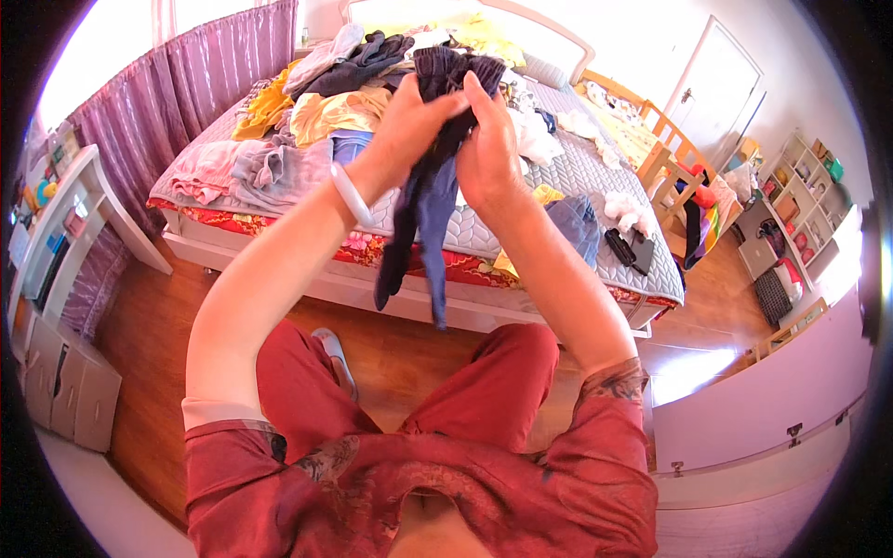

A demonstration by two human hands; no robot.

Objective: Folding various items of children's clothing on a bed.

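Both my hands hold up a dark, narrow, ribbed-topped garment, perhaps leggings or tights, in front of me above the bed's near edge. My left hand, wearing a pale bangle at the wrist, grips it near the bunched top. On its other side my right hand closes on the same fabric. Two long parts hang down below my hands, one black and one bluish. Behind it, heaped clothes lie on the bed, among them a yellow garment, dark clothing and a grey piece.
The quilted mattress also bears blue denim, a white fluffy item and a black case. A wooden-railed small bed adjoins it at the right. A white desk stands at the left by purple curtains.
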